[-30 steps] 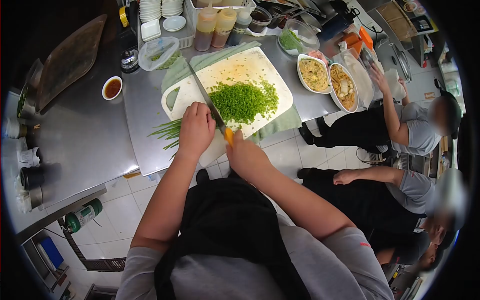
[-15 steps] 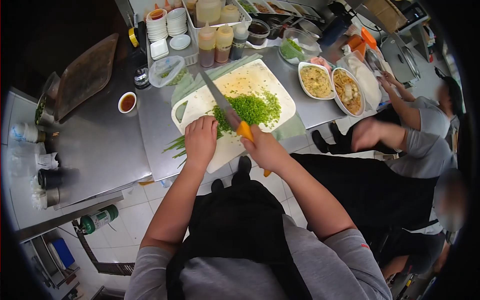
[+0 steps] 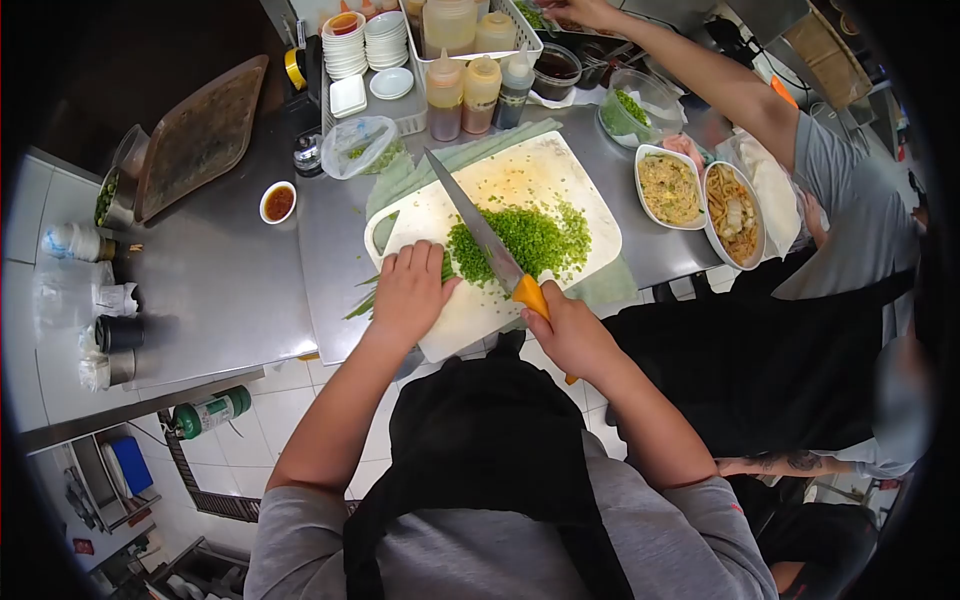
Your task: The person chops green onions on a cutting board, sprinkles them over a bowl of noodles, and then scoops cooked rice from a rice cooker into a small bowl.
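My right hand (image 3: pixel 574 332) is wrapped round the yellow handle of a kitchen knife (image 3: pixel 474 222). Its long blade points up and left across the white cutting board (image 3: pixel 563 165). Under my left hand (image 3: pixel 410 292), with fingers curled down close to the blade, is a bunch of spring onions (image 3: pixel 362 303). The uncut stalks stick out to the left past the board. Chopped spring onion (image 3: pixel 535 240) lies in a heap right of the blade, with bits scattered round it. A green cloth (image 3: pixel 412 174) shows beneath the board.
Squeeze bottles (image 3: pixel 445 98) and a lidded plastic tub (image 3: pixel 360 146) stand behind the board. Two food bowls (image 3: pixel 670 187) (image 3: pixel 735 215) are on the right. A sauce cup (image 3: pixel 278 203) sits to the left. A co-worker's arm (image 3: pixel 700 75) reaches across the back right.
The view has shifted, so the counter appears further right. A co-worker has come closer, an arm now stretched toward the containers at the back. Both my hands keep their holds.
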Motion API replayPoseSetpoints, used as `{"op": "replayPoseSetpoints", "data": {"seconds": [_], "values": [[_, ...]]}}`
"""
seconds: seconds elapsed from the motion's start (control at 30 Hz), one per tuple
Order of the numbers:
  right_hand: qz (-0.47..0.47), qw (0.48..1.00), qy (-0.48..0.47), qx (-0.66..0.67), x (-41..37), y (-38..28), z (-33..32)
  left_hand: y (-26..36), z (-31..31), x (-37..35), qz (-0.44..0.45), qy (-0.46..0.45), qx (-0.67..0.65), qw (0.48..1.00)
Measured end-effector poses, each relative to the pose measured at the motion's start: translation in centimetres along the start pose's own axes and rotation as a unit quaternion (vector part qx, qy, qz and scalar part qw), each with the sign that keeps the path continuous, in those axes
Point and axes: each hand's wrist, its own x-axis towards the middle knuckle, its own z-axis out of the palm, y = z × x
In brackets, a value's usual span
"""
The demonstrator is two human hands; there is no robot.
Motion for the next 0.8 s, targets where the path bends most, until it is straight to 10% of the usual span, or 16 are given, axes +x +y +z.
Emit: {"op": "replayPoseSetpoints", "data": {"seconds": [0.8], "values": [[0.015,0.992,0.019,-0.126,0.9,-2.7,3.4,1.2,1.6,-0.3,-0.013,0.072,-0.105,0.992]]}}
